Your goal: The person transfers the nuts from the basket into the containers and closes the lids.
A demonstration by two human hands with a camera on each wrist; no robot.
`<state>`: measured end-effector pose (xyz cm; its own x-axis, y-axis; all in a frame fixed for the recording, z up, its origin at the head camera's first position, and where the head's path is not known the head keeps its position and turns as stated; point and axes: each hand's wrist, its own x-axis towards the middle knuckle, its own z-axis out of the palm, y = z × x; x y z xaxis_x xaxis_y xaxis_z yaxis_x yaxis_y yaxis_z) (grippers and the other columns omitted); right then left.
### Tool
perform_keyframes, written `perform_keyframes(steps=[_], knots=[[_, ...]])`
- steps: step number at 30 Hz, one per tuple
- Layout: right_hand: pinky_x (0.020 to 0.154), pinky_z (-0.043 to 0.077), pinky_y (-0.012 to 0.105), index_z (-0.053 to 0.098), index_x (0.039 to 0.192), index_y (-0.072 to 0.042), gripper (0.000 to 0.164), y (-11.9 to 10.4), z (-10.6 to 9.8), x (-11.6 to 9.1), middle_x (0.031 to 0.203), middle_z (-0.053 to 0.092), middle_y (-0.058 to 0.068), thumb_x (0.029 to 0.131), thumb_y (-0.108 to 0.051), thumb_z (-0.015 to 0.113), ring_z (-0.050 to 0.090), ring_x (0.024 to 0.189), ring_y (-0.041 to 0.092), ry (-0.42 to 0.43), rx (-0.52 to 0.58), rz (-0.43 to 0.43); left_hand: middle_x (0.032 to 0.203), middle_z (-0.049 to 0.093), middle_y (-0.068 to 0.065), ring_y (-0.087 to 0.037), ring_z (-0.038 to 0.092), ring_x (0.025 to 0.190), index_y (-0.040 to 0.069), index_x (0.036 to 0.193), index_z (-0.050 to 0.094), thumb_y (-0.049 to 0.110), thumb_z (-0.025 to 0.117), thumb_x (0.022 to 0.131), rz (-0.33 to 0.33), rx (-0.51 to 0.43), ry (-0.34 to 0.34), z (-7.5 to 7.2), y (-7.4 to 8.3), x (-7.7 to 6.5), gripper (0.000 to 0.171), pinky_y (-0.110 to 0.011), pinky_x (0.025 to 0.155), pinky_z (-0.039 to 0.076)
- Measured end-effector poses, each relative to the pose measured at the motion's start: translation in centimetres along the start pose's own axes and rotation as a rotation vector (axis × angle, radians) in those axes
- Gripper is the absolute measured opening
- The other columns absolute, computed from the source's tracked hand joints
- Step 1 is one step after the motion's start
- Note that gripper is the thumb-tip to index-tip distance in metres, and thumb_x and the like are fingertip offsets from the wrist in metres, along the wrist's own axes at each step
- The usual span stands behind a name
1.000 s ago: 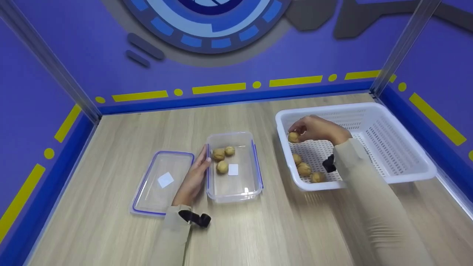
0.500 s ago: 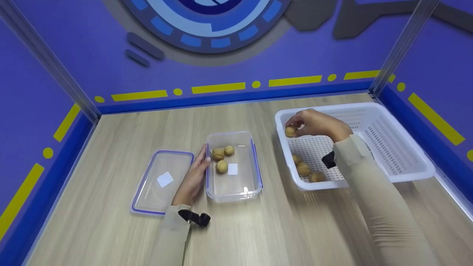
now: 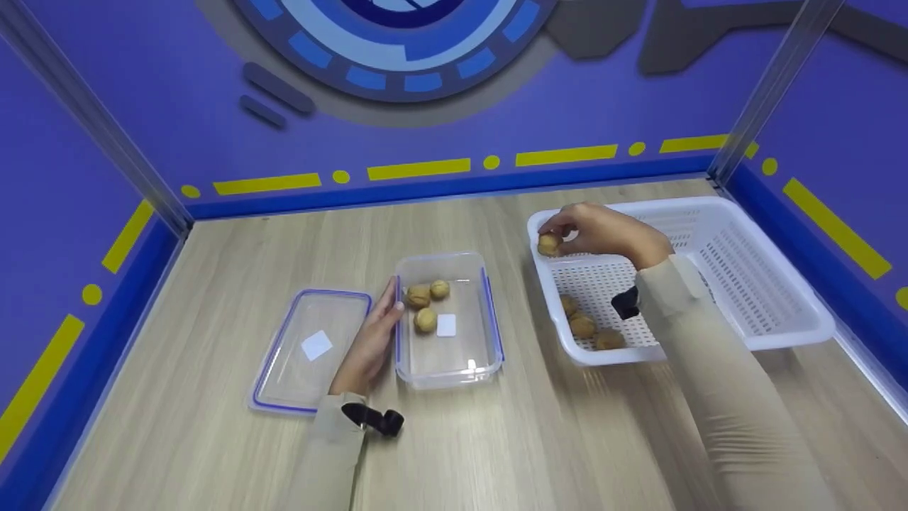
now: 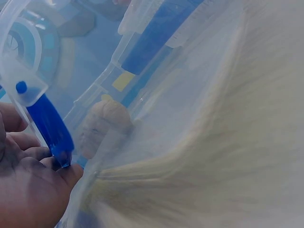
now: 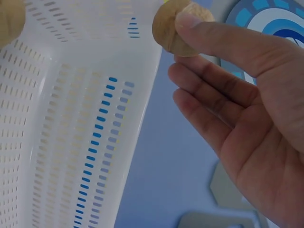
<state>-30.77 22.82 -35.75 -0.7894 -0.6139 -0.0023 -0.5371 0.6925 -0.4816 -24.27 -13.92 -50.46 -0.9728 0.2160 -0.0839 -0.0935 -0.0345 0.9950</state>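
Observation:
A walnut (image 3: 548,244) is pinched between the thumb and fingers of my right hand (image 3: 603,231), over the far left rim of the white basket (image 3: 550,298). In the right wrist view, the same walnut (image 5: 178,28) sits under the thumb while the lower fingers extend loosely. My left hand (image 3: 369,348) holds the left side of a clear plastic food container (image 3: 454,362). Seen from the left wrist, thumb and fingers are around a blue side latch (image 4: 54,130). Several walnuts (image 3: 425,320) lie in the container's left half, beside a white square label (image 3: 446,325).
Several more walnuts (image 3: 582,326) lie along the basket's near left wall. A clear lid (image 3: 284,380) with a blue seal lies left of the container, partly behind my left hand. Purple panels (image 3: 425,149) enclose the wooden table (image 3: 496,447) at the back and sides.
My right hand has risen slightly and moved left with its walnut, from inside the basket to above its rim. My left hand and the container have stayed in place.

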Motion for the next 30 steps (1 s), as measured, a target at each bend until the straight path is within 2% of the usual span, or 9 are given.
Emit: perform_keyframes(steps=[11, 16, 25, 30], knots=[[0.089, 0.054, 0.044, 0.069, 0.113, -0.003, 0.03, -1.4, 0.7, 1.2, 0.107, 0.069, 0.012, 0.083, -0.003, 0.071, 0.064, 0.099, 0.027, 0.015, 0.004, -0.035, 0.163, -0.001, -0.007, -0.026, -0.007, 0.15, 0.013, 0.155, 0.009, 0.019, 0.037, 0.104, 0.003, 0.003, 0.005, 0.0, 0.0, -0.1, 0.059, -0.041, 0.123, -0.004], [0.089, 0.054, 0.042, 0.068, 0.115, -0.004, 0.031, -2.2, 1.1, 1.9, 0.108, 0.069, 0.01, 0.084, -0.006, 0.071, 0.064, 0.099, 0.026, 0.008, 0.027, -0.021, 0.163, -0.002, -0.008, -0.026, -0.007, 0.15, 0.011, 0.155, 0.007, 0.017, 0.036, 0.104, 0.018, -0.012, -0.014, 0.0, 0.0, -0.1, 0.059, -0.041, 0.123, -0.005], [0.092, 0.054, 0.042, 0.067, 0.118, -0.006, 0.033, -3.7, 2.4, 3.4, 0.112, 0.069, 0.009, 0.086, -0.012, 0.071, 0.064, 0.102, 0.025, -0.002, 0.082, -0.009, 0.164, -0.001, -0.002, -0.023, -0.006, 0.15, 0.016, 0.156, 0.008, 0.021, 0.036, 0.104, -0.021, 0.007, 0.01, 0.1, 0.0, -0.1, 0.059, -0.04, 0.123, -0.004], [0.092, 0.054, 0.04, 0.066, 0.12, -0.005, 0.036, -4.5, 3.4, 4.5, 0.112, 0.07, 0.009, 0.085, -0.015, 0.072, 0.065, 0.103, 0.024, -0.025, 0.107, 0.004, 0.164, -0.001, -0.004, -0.023, -0.006, 0.15, 0.015, 0.155, 0.008, 0.02, 0.036, 0.104, -0.01, -0.001, 0.009, 0.1, 0.1, -0.1, 0.059, -0.04, 0.123, -0.004]])
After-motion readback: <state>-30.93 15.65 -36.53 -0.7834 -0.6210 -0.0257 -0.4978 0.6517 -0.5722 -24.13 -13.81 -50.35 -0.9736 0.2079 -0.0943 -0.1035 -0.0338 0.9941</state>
